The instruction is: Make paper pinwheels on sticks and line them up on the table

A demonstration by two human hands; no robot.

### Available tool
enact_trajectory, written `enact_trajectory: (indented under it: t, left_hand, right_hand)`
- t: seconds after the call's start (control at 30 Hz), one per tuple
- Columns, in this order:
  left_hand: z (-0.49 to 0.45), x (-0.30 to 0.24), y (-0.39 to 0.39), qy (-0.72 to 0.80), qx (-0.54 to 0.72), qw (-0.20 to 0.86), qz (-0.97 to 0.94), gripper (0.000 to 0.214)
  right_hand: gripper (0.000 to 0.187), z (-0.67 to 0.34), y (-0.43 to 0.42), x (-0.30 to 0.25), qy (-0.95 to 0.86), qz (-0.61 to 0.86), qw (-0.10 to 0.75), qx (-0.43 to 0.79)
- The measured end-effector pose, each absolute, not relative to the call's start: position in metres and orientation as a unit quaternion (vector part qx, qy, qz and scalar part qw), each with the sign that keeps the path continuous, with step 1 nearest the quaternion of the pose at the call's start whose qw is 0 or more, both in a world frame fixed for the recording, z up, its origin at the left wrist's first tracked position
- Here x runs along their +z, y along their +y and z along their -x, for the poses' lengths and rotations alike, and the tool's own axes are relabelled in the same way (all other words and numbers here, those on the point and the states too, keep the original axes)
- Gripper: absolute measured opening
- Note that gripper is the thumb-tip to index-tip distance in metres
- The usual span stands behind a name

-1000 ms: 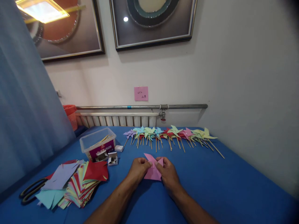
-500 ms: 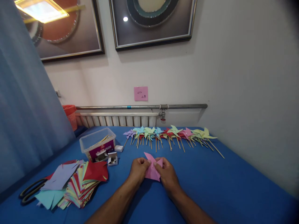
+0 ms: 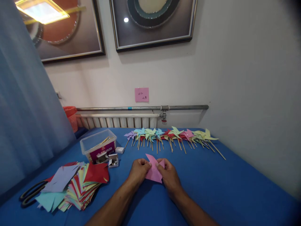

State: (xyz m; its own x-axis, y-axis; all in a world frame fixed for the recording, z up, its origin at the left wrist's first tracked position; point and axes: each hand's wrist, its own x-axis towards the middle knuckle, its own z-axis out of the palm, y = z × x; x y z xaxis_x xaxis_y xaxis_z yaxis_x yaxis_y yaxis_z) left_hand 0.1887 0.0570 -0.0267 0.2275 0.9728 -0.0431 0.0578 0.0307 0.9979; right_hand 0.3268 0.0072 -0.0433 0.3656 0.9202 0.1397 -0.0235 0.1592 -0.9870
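A pink paper pinwheel blank (image 3: 154, 173) with slit, pointed corners is held between my two hands above the blue cloth. My left hand (image 3: 139, 171) pinches its left edge between thumb and fingers. On the other side, my right hand (image 3: 169, 174) grips the right part, its thumb pressed on the paper near the middle. Fingers behind the sheet are hidden. Left of my hands lies a fanned stack of coloured paper squares (image 3: 81, 191) with a red sheet (image 3: 97, 172) on top. A small open box of metal pins (image 3: 113, 161) stands nearby.
Finished pinwheels (image 3: 175, 132) on sticks lie in a row at the back. A clear plastic tub (image 3: 88, 140) of sticks stands at back left, beside a small white box (image 3: 119, 150). Scissors (image 3: 30, 196) lie partly under papers at far left. A radiator (image 3: 117, 121) runs behind the table.
Both hands keep hold of the pink paper. The paper and the right hand have shifted very slightly, its right corner a touch further right. Nothing else has visibly moved.
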Motion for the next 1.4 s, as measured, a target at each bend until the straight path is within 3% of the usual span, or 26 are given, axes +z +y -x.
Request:
enact_trajectory:
  t: [0.8,1.17,1.4]
  left_hand:
    - [-0.192,-0.029,0.053,0.478,0.442,0.489,-0.58,0.034]
    - [-0.191,-0.02,0.054,0.446,0.409,0.602,-0.521,0.03]
    - [-0.191,-0.026,0.057,0.456,0.422,0.577,-0.531,0.031]
  right_hand:
    - [0.027,-0.325,0.009,-0.047,-0.415,0.536,0.633,0.374]
    - [0.023,-0.327,0.005,-0.041,-0.45,0.558,0.614,0.331]
    - [0.026,-0.325,0.005,-0.044,-0.459,0.567,0.604,0.322]
